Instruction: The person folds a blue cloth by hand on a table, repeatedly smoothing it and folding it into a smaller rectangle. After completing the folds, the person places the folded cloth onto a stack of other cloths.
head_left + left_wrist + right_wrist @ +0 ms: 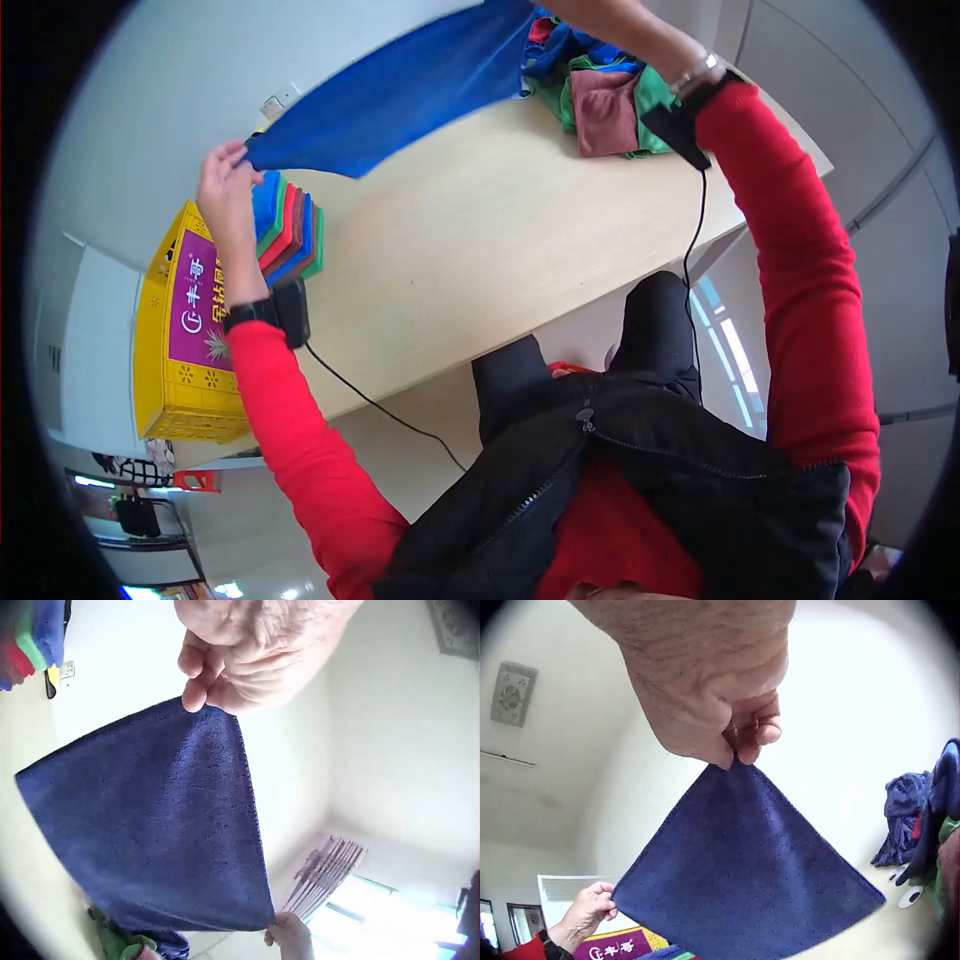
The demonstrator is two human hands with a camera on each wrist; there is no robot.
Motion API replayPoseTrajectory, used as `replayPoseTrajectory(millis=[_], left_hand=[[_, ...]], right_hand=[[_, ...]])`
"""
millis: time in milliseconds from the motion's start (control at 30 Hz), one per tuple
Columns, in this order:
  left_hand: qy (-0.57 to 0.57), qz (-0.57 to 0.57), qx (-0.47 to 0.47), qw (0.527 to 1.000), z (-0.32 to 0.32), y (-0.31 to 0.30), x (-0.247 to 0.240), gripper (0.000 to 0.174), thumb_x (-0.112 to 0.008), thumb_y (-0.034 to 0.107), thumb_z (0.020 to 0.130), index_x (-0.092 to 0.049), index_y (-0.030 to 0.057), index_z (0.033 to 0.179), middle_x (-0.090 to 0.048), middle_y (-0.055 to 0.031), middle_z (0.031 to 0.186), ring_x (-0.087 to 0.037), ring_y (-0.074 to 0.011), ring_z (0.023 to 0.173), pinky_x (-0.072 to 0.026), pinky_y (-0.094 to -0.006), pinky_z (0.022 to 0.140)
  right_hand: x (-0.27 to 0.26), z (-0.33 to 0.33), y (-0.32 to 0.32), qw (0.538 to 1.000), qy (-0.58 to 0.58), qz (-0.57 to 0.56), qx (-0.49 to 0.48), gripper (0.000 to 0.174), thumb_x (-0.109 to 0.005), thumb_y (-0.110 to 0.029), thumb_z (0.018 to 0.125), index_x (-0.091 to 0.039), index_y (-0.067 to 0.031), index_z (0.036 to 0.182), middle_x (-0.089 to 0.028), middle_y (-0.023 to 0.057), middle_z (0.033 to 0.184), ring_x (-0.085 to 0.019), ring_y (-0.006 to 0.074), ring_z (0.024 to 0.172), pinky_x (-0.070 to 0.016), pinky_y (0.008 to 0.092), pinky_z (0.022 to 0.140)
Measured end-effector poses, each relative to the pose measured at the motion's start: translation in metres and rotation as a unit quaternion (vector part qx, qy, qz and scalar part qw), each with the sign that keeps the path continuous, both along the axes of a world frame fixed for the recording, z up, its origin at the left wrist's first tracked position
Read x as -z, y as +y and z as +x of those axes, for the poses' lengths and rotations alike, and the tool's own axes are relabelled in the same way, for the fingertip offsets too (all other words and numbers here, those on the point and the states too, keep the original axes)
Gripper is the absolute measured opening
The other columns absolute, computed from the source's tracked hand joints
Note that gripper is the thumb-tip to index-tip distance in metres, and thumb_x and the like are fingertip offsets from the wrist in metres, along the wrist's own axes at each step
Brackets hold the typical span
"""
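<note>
A blue towel (390, 95) is stretched in the air above the table between both hands. The left hand (228, 185) pinches one corner at the left, and in the left wrist view its fingertips (196, 694) close on the cloth's edge. At the far right the right hand (735, 712) pinches another corner between thumb and fingers; in the head view the frame's top edge cuts this hand off. The towel's lower part hangs loose. Below the left hand lies a stack of folded towels (290, 230) in blue, green, red and brown.
A yellow crate (185, 395) with a purple label stands at the table's left end, beside the stack. Rumpled towels (605, 110) in green, brown and blue lie at the back right of the pale table (450, 260). Thin black cables (385, 405) run from both wrists.
</note>
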State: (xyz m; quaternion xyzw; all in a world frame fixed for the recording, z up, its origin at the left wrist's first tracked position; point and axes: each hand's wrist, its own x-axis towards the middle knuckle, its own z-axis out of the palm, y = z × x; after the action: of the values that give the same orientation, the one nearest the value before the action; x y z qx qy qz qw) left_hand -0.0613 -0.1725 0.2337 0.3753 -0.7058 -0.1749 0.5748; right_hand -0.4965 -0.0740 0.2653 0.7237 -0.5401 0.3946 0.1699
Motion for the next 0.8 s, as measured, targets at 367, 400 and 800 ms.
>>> replayPoseTrajectory(millis=[367, 400, 800], left_hand=[[-0.239, 0.151, -0.008, 0.959, 0.038, 0.128, 0.259, 0.018, -0.057, -0.007, 0.082, -0.065, 0.006, 0.092, -0.064, -0.0095, 0.082, -0.064, -0.0188, 0.074, -0.0506, -0.033, 0.069], [-0.232, 0.128, -0.004, 0.964, 0.037, 0.135, 0.262, 0.019, -0.056, -0.008, 0.081, -0.065, 0.0056, 0.091, -0.064, -0.0103, 0.083, -0.065, -0.0218, 0.076, -0.0514, -0.0343, 0.071], [-0.312, 0.014, 0.01, 0.95, 0.026, 0.192, 0.246, 0.022, -0.054, -0.014, 0.075, -0.061, 0.0017, 0.089, -0.065, -0.0127, 0.095, -0.065, -0.0299, 0.088, -0.0526, -0.0372, 0.079]], right_hand=[[0.272, 0.022, 0.13, 0.969, -0.024, 0.23, -0.081, 0.018, -0.064, 0.0, 0.078, -0.06, -0.0063, 0.095, -0.062, 0.0112, 0.096, -0.064, 0.0326, 0.094, -0.054, 0.0402, 0.081], [0.276, 0.021, 0.135, 0.969, -0.025, 0.233, -0.08, 0.018, -0.064, 0.0, 0.078, -0.06, -0.0063, 0.095, -0.062, 0.0112, 0.096, -0.064, 0.0326, 0.094, -0.054, 0.0402, 0.081], [0.276, 0.026, 0.175, 0.974, 0.048, 0.208, -0.078, 0.016, -0.064, -0.002, 0.081, -0.06, -0.0051, 0.096, -0.062, 0.0092, 0.103, -0.062, 0.0304, 0.097, -0.0539, 0.0387, 0.085]])
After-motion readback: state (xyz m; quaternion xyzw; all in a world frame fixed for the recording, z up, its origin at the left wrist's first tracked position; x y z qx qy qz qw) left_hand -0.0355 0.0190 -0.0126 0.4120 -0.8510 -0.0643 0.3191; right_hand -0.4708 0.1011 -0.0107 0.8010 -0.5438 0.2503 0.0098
